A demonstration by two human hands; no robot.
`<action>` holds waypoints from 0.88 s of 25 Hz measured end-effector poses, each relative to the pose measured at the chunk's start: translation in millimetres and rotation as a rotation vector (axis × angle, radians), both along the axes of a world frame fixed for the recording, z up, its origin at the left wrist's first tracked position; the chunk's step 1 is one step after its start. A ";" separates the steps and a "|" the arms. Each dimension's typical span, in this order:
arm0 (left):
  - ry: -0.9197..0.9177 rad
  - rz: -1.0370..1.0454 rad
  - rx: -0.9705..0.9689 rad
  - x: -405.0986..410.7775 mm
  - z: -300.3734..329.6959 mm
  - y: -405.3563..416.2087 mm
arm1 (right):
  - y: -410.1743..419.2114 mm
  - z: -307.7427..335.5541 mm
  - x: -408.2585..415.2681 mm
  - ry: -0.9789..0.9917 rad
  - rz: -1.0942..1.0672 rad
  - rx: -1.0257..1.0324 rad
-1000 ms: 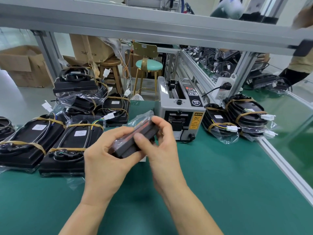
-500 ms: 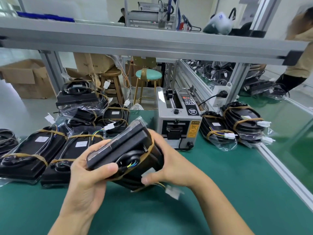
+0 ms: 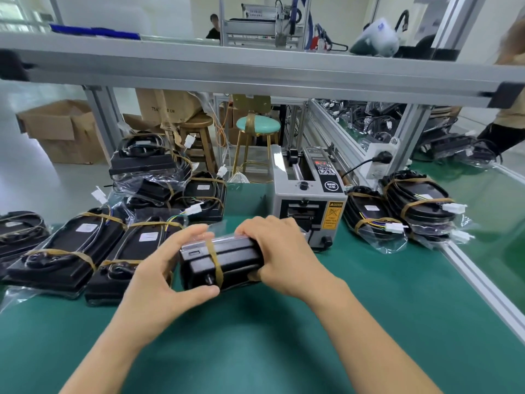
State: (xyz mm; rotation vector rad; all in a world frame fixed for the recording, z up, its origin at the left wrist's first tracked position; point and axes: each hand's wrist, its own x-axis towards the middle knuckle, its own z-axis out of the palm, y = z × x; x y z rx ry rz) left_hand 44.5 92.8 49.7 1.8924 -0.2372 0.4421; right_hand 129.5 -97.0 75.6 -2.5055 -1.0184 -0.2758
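Green matting [image 3: 255, 351], smooth and matte, is covering the bench where we are working, and a ribbed aluminium rail [image 3: 483, 288] is edging it on the right. We are reaching both forearms forward and inward, so our 2 hands are closing on the ends of 1 black unit [image 3: 238, 260]. Our left hand [image 3: 159, 282] is clamping its left end, with the thumb curling under the front face and the fingers arching over the top edge. Our right hand [image 3: 284, 257] is wrapping the right end, knuckles up and fingers folding over the top. The unit is sitting low over the mat, just in front of the grey tape dispenser [image 3: 306, 206]; we cannot tell whether it is touching the mat. It is a boxy block of hard, slightly glossy plastic. A tan band [image 3: 213, 263] is circling it near the left end, and clear film is crinkling along its top. To the left, flat black trays [image 3: 74, 245] in clear bags, strapped with tan bands, are lying side by side.
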 end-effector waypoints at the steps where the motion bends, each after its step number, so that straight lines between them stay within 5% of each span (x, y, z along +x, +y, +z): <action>1: 0.008 0.032 -0.049 0.8 -6.3 0.2 | 4.2 -2.0 2.9 -0.014 0.009 -0.014; 5: 0.007 0.252 -0.108 1.5 -32.2 0.8 | 10.3 -16.3 7.2 -0.002 -0.013 0.077; 11: 0.029 0.389 -0.102 -4.4 -50.0 -9.8 | -29.2 -31.7 19.9 0.360 -0.704 0.951; 22: 0.006 0.329 -0.121 -9.0 -52.0 -19.0 | -22.7 -29.3 59.8 0.587 -0.930 1.206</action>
